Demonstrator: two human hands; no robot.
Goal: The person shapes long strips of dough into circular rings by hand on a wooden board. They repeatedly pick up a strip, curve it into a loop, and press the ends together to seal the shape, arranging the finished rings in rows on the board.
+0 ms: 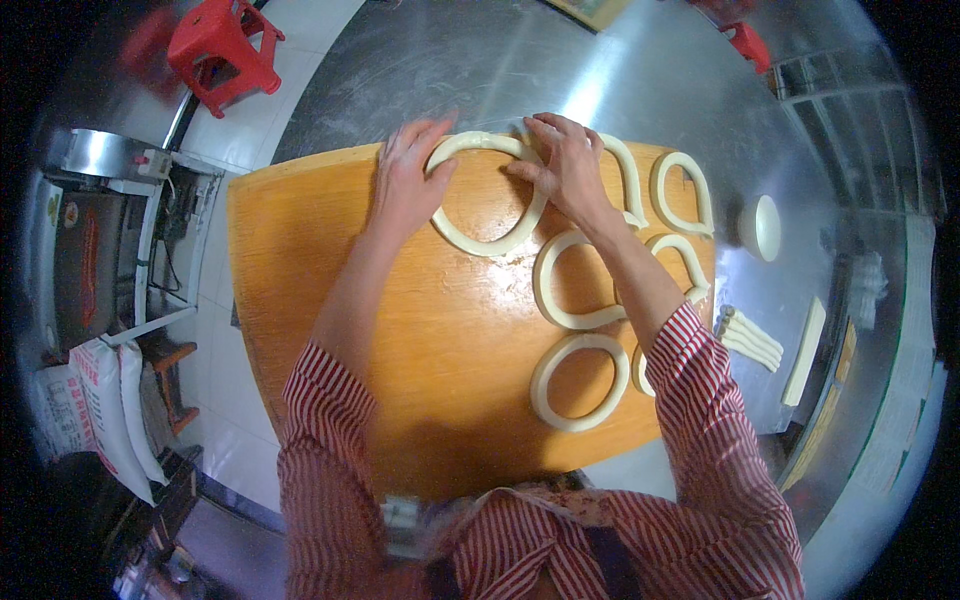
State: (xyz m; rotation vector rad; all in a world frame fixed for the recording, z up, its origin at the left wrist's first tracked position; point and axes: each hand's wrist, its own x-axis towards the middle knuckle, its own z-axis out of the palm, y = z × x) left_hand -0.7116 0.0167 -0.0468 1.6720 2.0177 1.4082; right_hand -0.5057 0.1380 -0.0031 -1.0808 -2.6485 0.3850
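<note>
Through the head camera, I see my left hand (408, 178) and right hand (572, 172) flanking a dough ring (490, 248) at the far edge of the wooden board (285, 230). Each grip parts thumb from fingers widely; whether either pinches dough, I cannot tell. Further dough rings (540, 385) lie right; a white bowl (766, 228) stands on the desk (400, 70).

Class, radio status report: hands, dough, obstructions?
Left hand: open, at upper left of dough ring. Right hand: open, upper right. Ring on wooden board. Other rings close on its right.
</note>
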